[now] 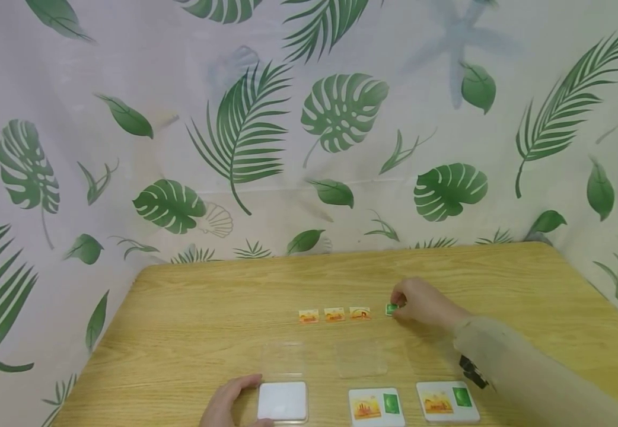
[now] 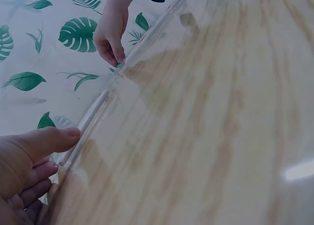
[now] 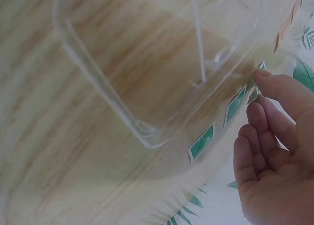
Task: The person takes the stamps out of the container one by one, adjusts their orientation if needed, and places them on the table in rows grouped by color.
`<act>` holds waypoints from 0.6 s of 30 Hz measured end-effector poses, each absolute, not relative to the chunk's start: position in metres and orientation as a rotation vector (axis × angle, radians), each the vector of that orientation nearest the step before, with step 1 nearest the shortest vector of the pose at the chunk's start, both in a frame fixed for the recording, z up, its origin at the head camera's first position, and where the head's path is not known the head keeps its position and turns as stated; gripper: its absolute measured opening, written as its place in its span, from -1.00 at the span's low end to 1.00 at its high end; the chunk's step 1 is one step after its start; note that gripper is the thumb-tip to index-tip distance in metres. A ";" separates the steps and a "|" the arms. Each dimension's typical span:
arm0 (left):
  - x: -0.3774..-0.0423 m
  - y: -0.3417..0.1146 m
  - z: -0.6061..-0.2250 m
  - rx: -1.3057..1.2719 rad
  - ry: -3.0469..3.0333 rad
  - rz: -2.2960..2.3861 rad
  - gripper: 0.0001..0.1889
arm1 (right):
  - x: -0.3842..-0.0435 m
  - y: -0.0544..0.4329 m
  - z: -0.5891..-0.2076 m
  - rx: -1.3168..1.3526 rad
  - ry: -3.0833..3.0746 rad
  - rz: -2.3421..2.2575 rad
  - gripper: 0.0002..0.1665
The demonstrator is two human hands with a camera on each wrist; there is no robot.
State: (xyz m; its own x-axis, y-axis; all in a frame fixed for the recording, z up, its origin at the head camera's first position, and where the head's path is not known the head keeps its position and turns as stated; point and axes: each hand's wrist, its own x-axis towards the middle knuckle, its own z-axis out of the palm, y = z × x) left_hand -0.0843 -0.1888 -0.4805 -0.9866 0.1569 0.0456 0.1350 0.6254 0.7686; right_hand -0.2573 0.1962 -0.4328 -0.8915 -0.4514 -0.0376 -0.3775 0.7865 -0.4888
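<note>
My right hand [image 1: 421, 302] is at the far part of the table, pinching a small green stamp [image 1: 391, 309] between thumb and forefinger. In the right wrist view, two more green stamps [image 3: 235, 105] lie on the wood beside the fingers. To the left, several yellow-orange stamps [image 1: 334, 315] lie in a row. Near the front edge, my left hand [image 1: 226, 403] grips the left side of a flat clear case with a blank white face [image 1: 282, 401]. Its thumb and forefinger are at the case's edges; the left wrist view shows the thumb [image 2: 59, 136] by a clear edge.
Two white-faced cases, a middle one [image 1: 376, 407] and a right one [image 1: 448, 401], each carry a yellow-orange and a green stamp. Clear plastic lids [image 1: 361, 359] lie behind the cases on the wooden table [image 1: 207, 296]. A leaf-print curtain [image 1: 266, 148] hangs behind.
</note>
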 end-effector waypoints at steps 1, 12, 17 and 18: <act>-0.084 -0.189 -0.481 0.246 2.805 1.325 -0.28 | -0.258 0.196 -0.433 -0.659 2.823 -0.719 -0.84; -0.083 -0.187 -0.480 0.222 2.815 1.313 -0.26 | -0.263 0.197 -0.438 -0.657 2.813 -0.664 -0.82; -0.083 -0.187 -0.480 0.221 2.794 1.325 -0.26 | -0.265 0.197 -0.438 -0.681 2.810 -0.682 -0.80; -0.083 -0.187 -0.480 0.222 2.792 1.325 -0.26 | -0.265 0.197 -0.437 -0.675 2.807 -0.690 -0.80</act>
